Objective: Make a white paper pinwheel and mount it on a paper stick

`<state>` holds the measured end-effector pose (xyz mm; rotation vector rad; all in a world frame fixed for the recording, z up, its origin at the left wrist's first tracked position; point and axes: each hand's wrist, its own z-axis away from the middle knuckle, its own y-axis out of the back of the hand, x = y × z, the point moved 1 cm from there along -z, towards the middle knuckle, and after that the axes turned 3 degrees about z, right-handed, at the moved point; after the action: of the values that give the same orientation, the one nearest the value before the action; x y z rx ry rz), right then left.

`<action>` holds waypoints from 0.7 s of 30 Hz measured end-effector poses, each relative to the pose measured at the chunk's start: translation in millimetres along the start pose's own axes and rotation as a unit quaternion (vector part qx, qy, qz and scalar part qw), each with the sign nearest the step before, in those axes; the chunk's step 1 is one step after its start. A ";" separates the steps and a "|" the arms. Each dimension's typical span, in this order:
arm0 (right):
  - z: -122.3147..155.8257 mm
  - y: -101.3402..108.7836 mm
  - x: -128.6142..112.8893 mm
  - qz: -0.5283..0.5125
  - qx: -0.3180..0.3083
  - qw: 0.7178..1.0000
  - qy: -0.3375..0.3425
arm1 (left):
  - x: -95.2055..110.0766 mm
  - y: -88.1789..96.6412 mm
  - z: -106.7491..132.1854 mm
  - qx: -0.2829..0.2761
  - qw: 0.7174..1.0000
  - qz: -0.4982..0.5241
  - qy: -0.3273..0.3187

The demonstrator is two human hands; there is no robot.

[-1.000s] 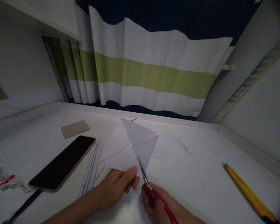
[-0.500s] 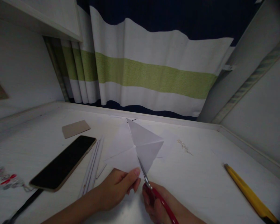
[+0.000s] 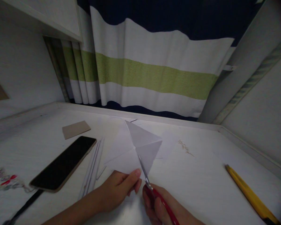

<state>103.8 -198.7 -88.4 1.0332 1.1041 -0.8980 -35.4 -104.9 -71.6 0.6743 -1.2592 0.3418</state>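
Note:
My left hand [image 3: 118, 190] pinches the near corner of a folded white paper [image 3: 140, 145], lifting it off the white desk [image 3: 201, 175]. The paper shows creases that meet in its middle, and its right flap stands up. My right hand [image 3: 159, 207] is closed round the red handles of a pair of scissors [image 3: 152, 190]. The thin metal blades point up and away into the paper's near edge, just right of my left fingertips.
A dark phone [image 3: 64, 162] lies at the left, with a brown card [image 3: 76, 129] behind it. Several thin white paper strips [image 3: 92, 168] lie between phone and paper. A yellow utility knife [image 3: 249, 193] rests at the right. A striped curtain [image 3: 154, 75] hangs behind the desk.
The paper has turned a little and its upright flap has shifted right. The scissors' blades have gone slightly deeper along the crease. Both hands stay in nearly the same place.

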 end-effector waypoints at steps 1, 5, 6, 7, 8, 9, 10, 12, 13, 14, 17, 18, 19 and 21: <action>0.2 -0.7 0.9 -0.006 0.019 1.000 -0.004 | 0.5 0.0 0.2 0.000 1.000 -0.001 -0.002; 0.8 -3.2 2.3 -0.025 0.058 0.998 -0.019 | 0.8 0.1 1.2 0.004 1.000 -0.005 -0.008; 0.5 -3.6 1.5 -0.030 0.051 0.998 -0.022 | 0.7 0.1 1.4 0.003 1.000 -0.006 -0.009; 0.1 -3.7 0.1 -0.035 0.042 0.998 -0.023 | 0.7 0.3 1.5 0.001 1.000 -0.008 -0.009; -0.5 -3.7 -1.7 -0.038 0.031 0.999 -0.022 | 0.9 0.5 1.5 -0.001 1.000 -0.010 -0.008; -1.2 -3.6 -3.7 -0.040 0.027 0.999 -0.020 | 1.2 0.7 1.4 -0.003 1.000 -0.012 -0.006; -1.8 -3.4 -5.6 -0.039 0.021 0.999 -0.017 | 1.7 0.9 1.3 -0.006 1.000 -0.015 -0.001; -2.4 -3.5 -8.4 -0.030 0.007 0.999 -0.017 | 2.6 1.3 1.1 -0.012 1.000 -0.019 0.009; -2.4 -3.5 -9.1 -0.025 0.009 0.999 -0.017 | 3.0 1.4 1.1 -0.015 1.000 -0.021 0.010; -2.2 -3.3 -9.2 -0.023 0.020 0.999 -0.016 | 3.3 1.4 1.1 -0.016 1.000 -0.022 0.009; -1.2 -2.2 -7.6 -0.023 0.053 0.998 -0.012 | 3.5 1.4 1.2 -0.006 1.000 -0.022 -0.002; -1.0 -1.8 -6.9 -0.018 0.053 0.998 -0.010 | 3.3 1.3 1.3 -0.007 1.000 -0.022 -0.001; -1.0 -1.5 -6.4 -0.012 0.042 0.999 -0.010 | 3.2 1.1 1.3 -0.008 1.000 -0.023 0.002; -1.3 -1.1 -6.3 -0.010 0.028 0.999 -0.018 | 3.0 0.9 1.1 -0.012 1.000 -0.022 0.007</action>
<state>101.1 -197.4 -82.7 1.0491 1.0670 -0.9641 -35.9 -105.3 -68.4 0.6765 -1.2319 0.2935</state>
